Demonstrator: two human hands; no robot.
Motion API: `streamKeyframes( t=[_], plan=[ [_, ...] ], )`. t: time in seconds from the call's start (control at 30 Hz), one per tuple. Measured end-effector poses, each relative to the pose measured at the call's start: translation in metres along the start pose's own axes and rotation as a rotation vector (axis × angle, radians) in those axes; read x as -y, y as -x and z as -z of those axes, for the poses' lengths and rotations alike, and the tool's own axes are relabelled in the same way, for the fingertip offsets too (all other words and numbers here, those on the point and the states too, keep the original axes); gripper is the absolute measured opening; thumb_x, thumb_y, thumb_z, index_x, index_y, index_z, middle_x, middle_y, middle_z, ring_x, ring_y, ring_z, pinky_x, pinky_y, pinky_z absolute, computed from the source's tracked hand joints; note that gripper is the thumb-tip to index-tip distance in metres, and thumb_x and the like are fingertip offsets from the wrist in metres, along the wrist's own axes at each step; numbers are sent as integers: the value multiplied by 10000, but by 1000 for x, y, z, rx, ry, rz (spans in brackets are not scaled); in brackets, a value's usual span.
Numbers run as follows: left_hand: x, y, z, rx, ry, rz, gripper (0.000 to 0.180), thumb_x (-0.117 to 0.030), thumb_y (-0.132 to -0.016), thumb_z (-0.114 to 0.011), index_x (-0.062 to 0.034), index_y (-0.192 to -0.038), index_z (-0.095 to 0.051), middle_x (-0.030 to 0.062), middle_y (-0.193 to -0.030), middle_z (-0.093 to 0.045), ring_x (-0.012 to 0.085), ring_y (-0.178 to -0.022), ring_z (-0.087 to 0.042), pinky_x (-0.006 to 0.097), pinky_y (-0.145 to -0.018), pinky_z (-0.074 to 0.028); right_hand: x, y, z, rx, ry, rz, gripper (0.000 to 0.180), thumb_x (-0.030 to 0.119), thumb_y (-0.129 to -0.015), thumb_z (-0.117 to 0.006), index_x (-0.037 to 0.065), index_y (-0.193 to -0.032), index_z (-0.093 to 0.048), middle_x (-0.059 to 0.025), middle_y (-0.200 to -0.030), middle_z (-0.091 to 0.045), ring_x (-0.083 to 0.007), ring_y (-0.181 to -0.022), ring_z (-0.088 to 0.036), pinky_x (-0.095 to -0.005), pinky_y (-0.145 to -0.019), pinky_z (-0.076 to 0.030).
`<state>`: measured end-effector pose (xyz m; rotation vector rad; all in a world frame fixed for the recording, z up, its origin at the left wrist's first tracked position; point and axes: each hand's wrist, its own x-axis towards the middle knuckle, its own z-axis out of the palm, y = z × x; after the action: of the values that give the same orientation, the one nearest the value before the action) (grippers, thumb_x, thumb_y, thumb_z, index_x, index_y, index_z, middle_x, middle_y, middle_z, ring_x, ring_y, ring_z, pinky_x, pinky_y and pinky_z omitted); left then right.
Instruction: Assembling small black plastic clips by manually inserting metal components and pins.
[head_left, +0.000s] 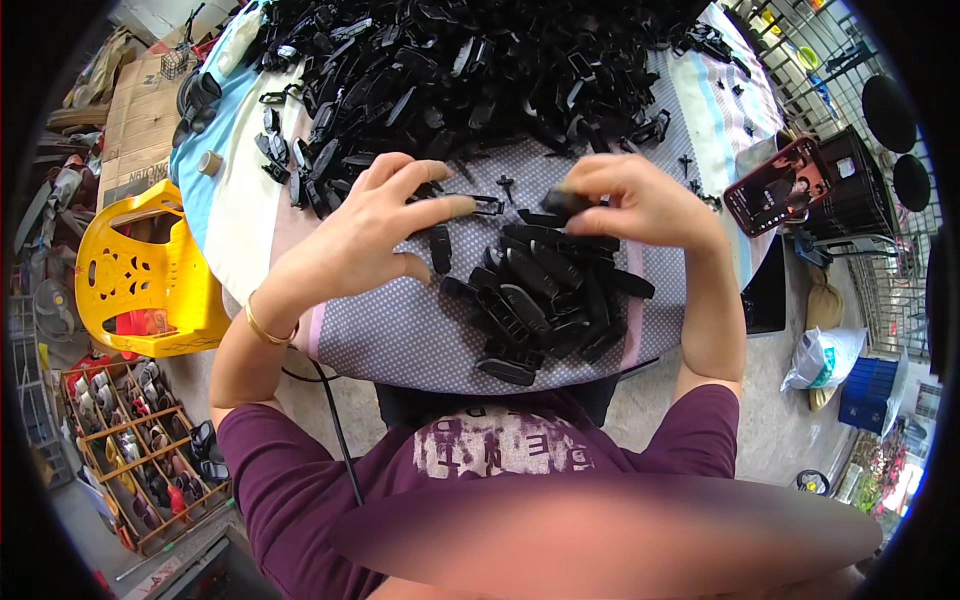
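Observation:
My left hand [375,225] is over the patterned tablecloth with its fingers spread. Its index fingertip is at the end of a small black plastic frame [488,206], and its thumb is near a short black piece [440,250]. Pinched between the thumb and fingers of my right hand [640,200] is a small black plastic part [566,204], slightly blurred. Just below both hands lies a small pile of longish black plastic parts [540,290]. A tiny black cross-shaped piece [506,187] rests between the hands.
A large heap of black plastic parts [460,80] covers the table's far side. At right, a phone [780,185] with a lit screen stands beside the table. To the left are a yellow plastic chair [150,275] and a wooden shoe rack [145,450]. A black cable [335,420] hangs near my body.

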<state>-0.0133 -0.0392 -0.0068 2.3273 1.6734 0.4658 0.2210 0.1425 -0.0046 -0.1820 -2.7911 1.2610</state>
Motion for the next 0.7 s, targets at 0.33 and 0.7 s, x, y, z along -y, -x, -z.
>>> streamKeyframes(
  t=[0.33,0.7],
  plan=[
    [32,-44,-45,-380,-248,-76,294,-190,-654,-720,-120,-937,-680,41,-1058,-597,242,-1042,-481,380,-904,-362,6,-5,-24,80,210,183,358,317,-786,-682,18,-978,-645,-117,-944,-615,-266,-895,-593,-357,-741,-468],
    [19,-62,-42,-557,1,-51,313,-26,-598,-765,-45,-830,-555,61,-948,-598,227,-884,-534,320,-791,-439,-4,-20,-31,-57,311,-50,277,99,-703,-624,23,-969,-639,-144,-815,-643,-300,-776,-623,-368,-687,-488]
  ],
)
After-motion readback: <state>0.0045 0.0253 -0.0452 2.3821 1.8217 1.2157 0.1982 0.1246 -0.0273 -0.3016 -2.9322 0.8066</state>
